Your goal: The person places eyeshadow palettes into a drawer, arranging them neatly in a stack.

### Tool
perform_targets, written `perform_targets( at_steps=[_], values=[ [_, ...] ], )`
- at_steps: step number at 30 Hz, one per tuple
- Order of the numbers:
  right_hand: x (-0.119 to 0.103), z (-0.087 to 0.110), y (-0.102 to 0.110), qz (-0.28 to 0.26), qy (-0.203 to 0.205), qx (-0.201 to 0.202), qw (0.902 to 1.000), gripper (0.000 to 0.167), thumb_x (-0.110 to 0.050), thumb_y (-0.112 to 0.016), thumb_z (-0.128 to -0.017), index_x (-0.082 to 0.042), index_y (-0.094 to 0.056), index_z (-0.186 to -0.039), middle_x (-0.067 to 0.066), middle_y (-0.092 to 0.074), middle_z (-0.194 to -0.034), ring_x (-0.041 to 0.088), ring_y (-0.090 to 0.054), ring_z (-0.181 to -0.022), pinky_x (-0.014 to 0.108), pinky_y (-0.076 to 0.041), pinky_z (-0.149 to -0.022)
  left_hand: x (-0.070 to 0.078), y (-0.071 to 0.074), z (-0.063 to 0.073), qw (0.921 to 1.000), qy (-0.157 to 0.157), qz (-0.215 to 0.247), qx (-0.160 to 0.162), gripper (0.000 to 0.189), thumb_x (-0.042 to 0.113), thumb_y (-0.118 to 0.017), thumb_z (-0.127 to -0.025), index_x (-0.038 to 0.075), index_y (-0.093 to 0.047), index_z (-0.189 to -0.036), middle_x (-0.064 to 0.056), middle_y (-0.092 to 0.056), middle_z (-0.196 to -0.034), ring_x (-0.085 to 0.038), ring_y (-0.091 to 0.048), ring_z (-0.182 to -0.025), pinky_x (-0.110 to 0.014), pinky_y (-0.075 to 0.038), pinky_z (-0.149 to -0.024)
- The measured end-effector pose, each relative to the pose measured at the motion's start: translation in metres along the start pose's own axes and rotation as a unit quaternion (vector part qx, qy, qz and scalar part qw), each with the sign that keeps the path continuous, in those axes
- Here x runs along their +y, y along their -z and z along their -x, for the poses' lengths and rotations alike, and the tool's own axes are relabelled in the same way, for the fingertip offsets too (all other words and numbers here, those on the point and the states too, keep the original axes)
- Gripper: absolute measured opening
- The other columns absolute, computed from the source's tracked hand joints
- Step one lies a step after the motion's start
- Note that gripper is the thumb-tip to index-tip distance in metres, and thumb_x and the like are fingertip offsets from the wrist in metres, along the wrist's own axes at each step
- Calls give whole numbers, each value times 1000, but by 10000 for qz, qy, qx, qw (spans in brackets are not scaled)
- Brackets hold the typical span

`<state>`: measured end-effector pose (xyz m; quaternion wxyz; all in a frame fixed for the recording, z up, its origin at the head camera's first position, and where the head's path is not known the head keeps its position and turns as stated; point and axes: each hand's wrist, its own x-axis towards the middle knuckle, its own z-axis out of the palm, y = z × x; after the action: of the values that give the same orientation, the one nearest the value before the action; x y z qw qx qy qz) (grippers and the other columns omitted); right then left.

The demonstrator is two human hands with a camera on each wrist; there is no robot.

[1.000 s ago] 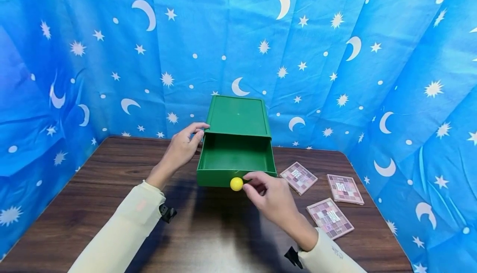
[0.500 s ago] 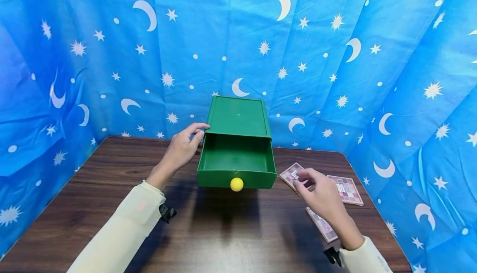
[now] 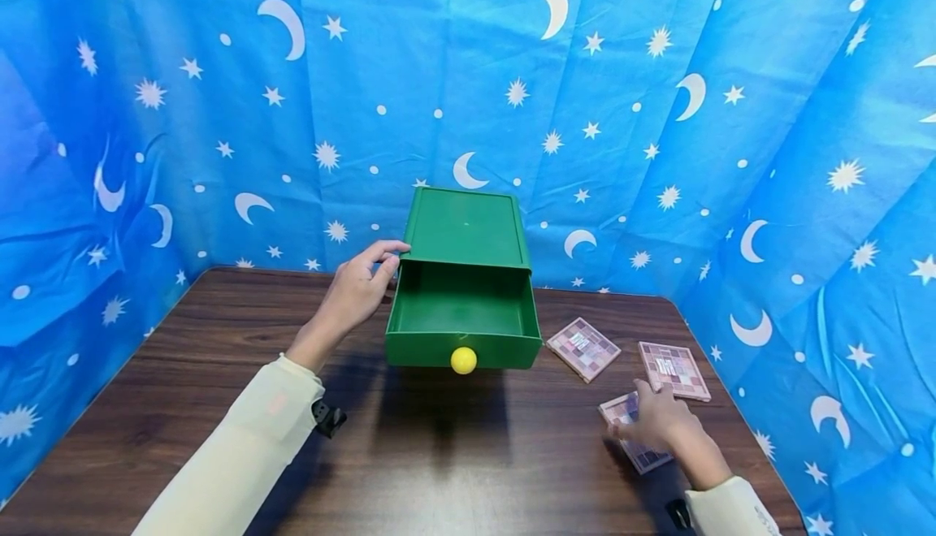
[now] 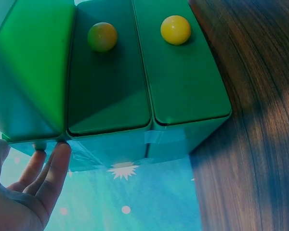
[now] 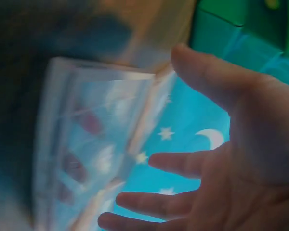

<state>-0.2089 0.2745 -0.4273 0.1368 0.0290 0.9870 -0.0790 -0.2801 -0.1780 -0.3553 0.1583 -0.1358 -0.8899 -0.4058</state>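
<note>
A green drawer unit point(image 3: 468, 227) stands at the back of the table with its top drawer point(image 3: 420, 349) pulled out. That drawer has a yellow knob point(image 3: 463, 360) and a bare inside. My left hand point(image 3: 358, 288) touches the unit's left side; in the left wrist view its fingers point(image 4: 55, 168) lie against the side wall. Over the nearest pink eyeshadow palette point(image 3: 617, 408) is my right hand point(image 3: 661, 422), partly covering it. The right wrist view shows this hand point(image 5: 241, 144) with fingers and thumb spread apart, the blurred palette point(image 5: 101, 144) beyond the fingertips.
Two more palettes lie on the right of the table, one point(image 3: 583, 347) near the unit and one point(image 3: 674, 369) farther right. Below the pulled-out drawer, two pushed-in drawers point(image 4: 111, 86) show yellow knobs. A blue star-and-moon curtain point(image 3: 380, 73) surrounds the dark wooden table point(image 3: 241, 333).
My right hand has let go of the yellow knob and moved right and down to the nearest palette. The left hand and the pulled-out drawer have stayed in place.
</note>
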Motion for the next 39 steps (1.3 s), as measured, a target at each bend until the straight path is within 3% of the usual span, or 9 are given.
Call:
perform_targets(
  at_steps=[4,10,13,17,23,27,30,35,39],
  values=[
    [6,-5,-11,85,-55,-208,9997,94,-51,-84,-77,3,-45,-144,40,-52,-120,54,-58,-104,66,-51,-86,0,-1,1,10000,5,17,16,36,36,-42,-110,27,-57,-142,-13,-66,-133,-25,-64,-88,-38,-45,-66],
    [11,-9,-17,75,-127,-170,9997,84,-40,-86,-76,-1,-48,-140,38,-52,-117,53,-54,-104,67,-50,-85,-1,-1,1,10000,7,25,44,36,36,-42,-110,27,-57,-142,-13,-66,-134,-27,-61,-87,-38,-43,-64],
    [14,-11,-17,9,-59,-44,10000,85,-40,-86,-73,-2,-48,-139,38,-52,-115,52,-53,-102,66,-51,-82,-1,-2,1,10000,13,47,50,36,36,-42,-110,27,-58,-141,-13,-65,-135,-26,-63,-89,-38,-43,-63],
    [15,-12,-10,-92,157,335,9993,85,-40,-84,-69,-5,-50,-139,34,-54,-110,45,-54,-94,59,-51,-75,0,-3,0,9999,-6,106,14,36,36,-42,-110,27,-57,-142,-14,-65,-134,-24,-58,-74,-37,-42,-56],
    [0,-7,28,-414,1010,882,9901,86,-34,-84,-68,-7,-50,-143,34,-57,-117,37,-57,-92,54,-52,-74,-1,-2,0,10000,32,72,58,35,35,-43,-110,28,-58,-141,-13,-66,-131,-20,-40,-52,-36,-37,-50],
    [-18,-2,60,-408,1632,1115,9794,85,-33,-84,-70,-10,-51,-145,36,-53,-131,47,-55,-108,61,-51,-82,-2,-2,0,10000,17,61,54,35,34,-43,-110,27,-58,-141,-14,-66,-131,-20,-41,-53,-36,-38,-50],
    [-34,2,85,-367,2064,1236,9699,86,-29,-84,-71,-12,-51,-149,34,-50,-138,49,-52,-116,57,-52,-81,-2,-1,-1,10000,-2,90,40,35,33,-43,-110,27,-58,-141,-14,-66,-132,-21,-44,-54,-36,-39,-51],
    [-62,6,125,-375,2827,1147,9516,89,-19,-81,-71,-15,-47,-154,27,-46,-145,41,-50,-114,37,-48,-73,-3,-1,-2,9999,6,115,12,35,34,-42,-110,27,-57,-142,-14,-65,-133,-21,-46,-55,-37,-40,-52],
    [-90,8,148,-346,3321,798,9392,89,-16,-80,-74,-22,-45,-155,19,-42,-150,36,-46,-119,36,-49,-78,-3,-1,-2,9999,37,141,-11,36,36,-42,-110,28,-57,-142,-14,-65,-133,-22,-49,-58,-37,-41,-52]
  ],
)
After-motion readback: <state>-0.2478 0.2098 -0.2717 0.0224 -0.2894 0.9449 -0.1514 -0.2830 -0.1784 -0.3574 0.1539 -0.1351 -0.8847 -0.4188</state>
